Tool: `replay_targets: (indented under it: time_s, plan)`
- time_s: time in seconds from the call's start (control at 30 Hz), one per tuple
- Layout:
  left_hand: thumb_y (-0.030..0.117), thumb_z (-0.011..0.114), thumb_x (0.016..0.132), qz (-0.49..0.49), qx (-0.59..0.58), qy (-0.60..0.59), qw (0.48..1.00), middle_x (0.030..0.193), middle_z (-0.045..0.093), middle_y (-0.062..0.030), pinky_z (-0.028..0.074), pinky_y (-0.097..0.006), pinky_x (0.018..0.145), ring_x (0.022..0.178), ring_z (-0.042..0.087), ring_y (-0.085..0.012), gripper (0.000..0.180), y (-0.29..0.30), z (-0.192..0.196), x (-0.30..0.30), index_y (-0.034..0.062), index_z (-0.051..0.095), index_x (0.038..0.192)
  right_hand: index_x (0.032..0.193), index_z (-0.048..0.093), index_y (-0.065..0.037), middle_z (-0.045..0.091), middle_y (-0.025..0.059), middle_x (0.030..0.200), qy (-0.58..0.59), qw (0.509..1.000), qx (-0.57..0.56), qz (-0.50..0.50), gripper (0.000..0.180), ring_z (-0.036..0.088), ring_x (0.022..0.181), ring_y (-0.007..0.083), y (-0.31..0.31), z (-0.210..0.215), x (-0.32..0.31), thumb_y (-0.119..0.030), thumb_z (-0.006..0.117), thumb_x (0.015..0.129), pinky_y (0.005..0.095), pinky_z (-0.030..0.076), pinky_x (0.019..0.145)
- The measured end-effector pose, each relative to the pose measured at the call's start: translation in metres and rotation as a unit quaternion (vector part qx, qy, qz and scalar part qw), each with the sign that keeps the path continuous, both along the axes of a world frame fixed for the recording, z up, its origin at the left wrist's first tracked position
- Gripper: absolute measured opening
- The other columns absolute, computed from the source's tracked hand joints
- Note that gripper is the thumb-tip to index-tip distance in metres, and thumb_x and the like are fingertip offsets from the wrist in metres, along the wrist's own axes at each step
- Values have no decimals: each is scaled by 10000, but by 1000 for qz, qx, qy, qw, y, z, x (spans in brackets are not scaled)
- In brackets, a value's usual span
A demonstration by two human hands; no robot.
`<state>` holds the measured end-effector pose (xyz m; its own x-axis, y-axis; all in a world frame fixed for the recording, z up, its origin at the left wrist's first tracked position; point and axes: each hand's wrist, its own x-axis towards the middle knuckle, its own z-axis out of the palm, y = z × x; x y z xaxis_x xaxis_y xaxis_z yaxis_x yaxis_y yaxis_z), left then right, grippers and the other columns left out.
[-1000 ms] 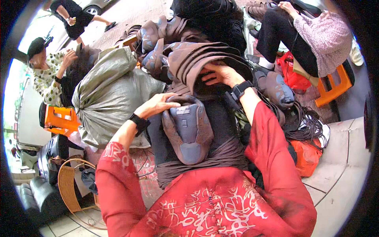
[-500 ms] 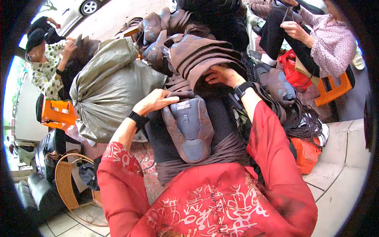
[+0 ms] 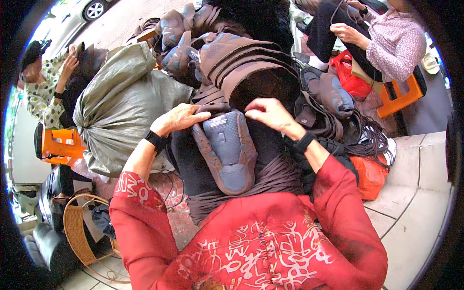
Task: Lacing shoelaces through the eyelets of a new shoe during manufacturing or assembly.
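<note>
A brown and grey-blue shoe upper (image 3: 235, 175) lies on my lap, toe toward me, its tongue facing up. My left hand (image 3: 179, 118) is closed on its collar at the far left edge, thumb on top. My right hand (image 3: 274, 114) hovers by the collar's right side with fingers curled together; whatever is between the fingertips is hidden. Just beyond, a nested stack of brown uppers (image 3: 237, 72) leans toward me, the nearest one's dark inside showing. A thick bundle of brown laces (image 3: 275, 181) lies across my thighs.
A large tied grey-green sack (image 3: 125, 111) stands at the left. More uppers (image 3: 333, 96) and dark laces (image 3: 369, 130) lie at the right, near an orange-red bag (image 3: 369, 176). Two people sit nearby on orange stools (image 3: 60, 145). A wicker chair (image 3: 79, 229) is at lower left.
My right hand has come out of the stack's nearest upper and moved back toward the upper on my lap. My left hand keeps its hold. The whole view has shifted slightly.
</note>
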<state>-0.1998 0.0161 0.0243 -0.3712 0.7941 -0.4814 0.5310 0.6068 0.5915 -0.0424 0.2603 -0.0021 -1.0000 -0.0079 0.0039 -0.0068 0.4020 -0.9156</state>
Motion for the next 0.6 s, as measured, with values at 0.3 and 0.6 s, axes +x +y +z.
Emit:
replay_targets:
  time_s: [0.3, 0.6]
  plan:
    - [229, 562, 857, 239, 246, -15, 939, 1088, 577, -113, 379, -318, 917, 1011, 522, -215, 350, -26, 15, 32, -6, 535, 1114, 972, 599, -2, 638, 114, 857, -15, 996, -64, -66, 277, 608, 766, 179, -29, 1, 23, -221, 606, 802, 297, 480, 693]
    - [139, 597, 776, 177, 295, 303, 888, 1010, 514, -142, 366, -363, 909, 1019, 465, -289, 302, -12, 3, 71, 59, 525, 1058, 995, 558, -40, 557, 120, 926, 213, 914, 339, 69, 378, 527, 850, 289, -77, 31, -12, -276, 648, 713, 392, 424, 728]
